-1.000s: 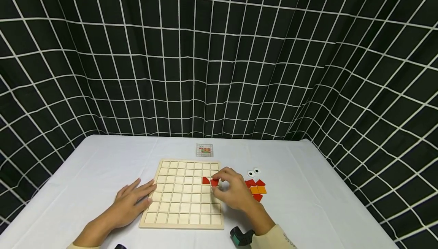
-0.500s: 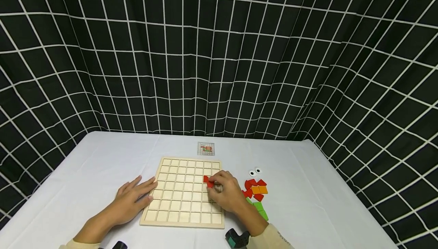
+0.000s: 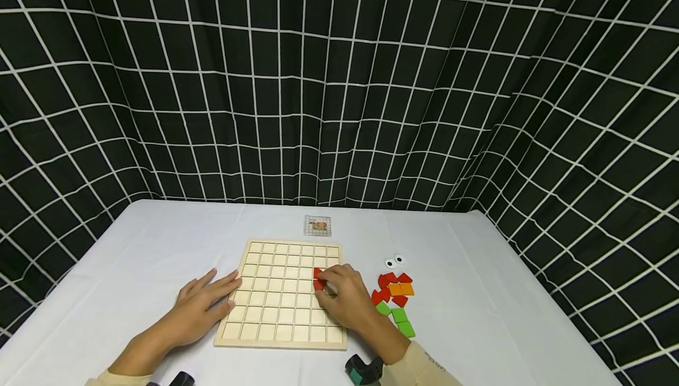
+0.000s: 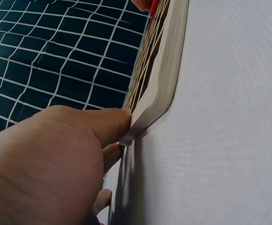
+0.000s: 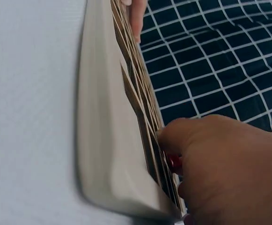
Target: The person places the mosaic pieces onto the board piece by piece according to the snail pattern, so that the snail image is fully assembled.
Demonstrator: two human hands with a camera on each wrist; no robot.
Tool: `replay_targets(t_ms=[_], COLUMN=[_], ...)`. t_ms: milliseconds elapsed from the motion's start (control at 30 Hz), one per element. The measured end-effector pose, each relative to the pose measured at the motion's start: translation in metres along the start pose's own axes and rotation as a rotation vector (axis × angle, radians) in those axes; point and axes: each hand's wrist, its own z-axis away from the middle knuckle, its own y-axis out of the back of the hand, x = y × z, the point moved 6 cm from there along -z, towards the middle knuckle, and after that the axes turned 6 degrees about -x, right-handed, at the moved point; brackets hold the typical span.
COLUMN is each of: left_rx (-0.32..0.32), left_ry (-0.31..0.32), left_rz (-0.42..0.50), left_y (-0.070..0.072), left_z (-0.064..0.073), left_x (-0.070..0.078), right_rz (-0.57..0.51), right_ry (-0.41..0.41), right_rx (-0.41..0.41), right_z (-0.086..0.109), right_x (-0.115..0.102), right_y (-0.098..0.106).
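A wooden grid board [image 3: 281, 297] lies on the white table. My left hand [image 3: 197, 314] rests at its left edge with fingers spread, and in the left wrist view the thumb [image 4: 114, 124] touches the frame. Over the board's right part, my right hand [image 3: 347, 299] pinches a red tile [image 3: 319, 285] between thumb and fingers at a grid cell. Just above it, another red tile [image 3: 317, 272] sits in a cell, partly covered by the fingers. From the right wrist, only a sliver of the red tile [image 5: 174, 161] shows. Whether the pinched tile lies flat cannot be told.
Right of the board lie several red tiles [image 3: 389, 278], orange square tiles [image 3: 400, 289], green tiles [image 3: 405, 329] and two white eye discs [image 3: 390, 264]. A small picture card [image 3: 317, 226] lies behind the board. A black gridded curtain [image 3: 318, 91] encloses the table.
My right hand has moved left with the red tile, from the board's right edge to the cell below the other red tile. The left hand stays at the board's edge.
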Motion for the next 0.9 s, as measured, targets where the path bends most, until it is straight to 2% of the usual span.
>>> replay_targets(t_ms=[200,500,767,900], left_rx=[0.000,0.007,-0.002,-0.005], left_ry=[0.006,0.005,0.004,-0.001], left_rz=[0.016,0.005,0.008,0.007], left_y=[-0.0021,-0.0006,-0.0011,0.0005], left_z=[0.0001,0.0023,0.0013,-0.0003], left_x=[0.0002,-0.0006,0.0002,0.0006], right_rz=[0.005,-0.001,-0.035,-0.027], right_ry=[-0.021,0.033,0.010,0.011], right_rx=[-0.016,0.045,0.032,0.055], right_z=[0.0013,0.0011,0.0020,0.0007], right_x=[0.0003,-0.0020,-0.0023,-0.0030], right_y=[-0.0015,-0.0009,0.0018,0.0035])
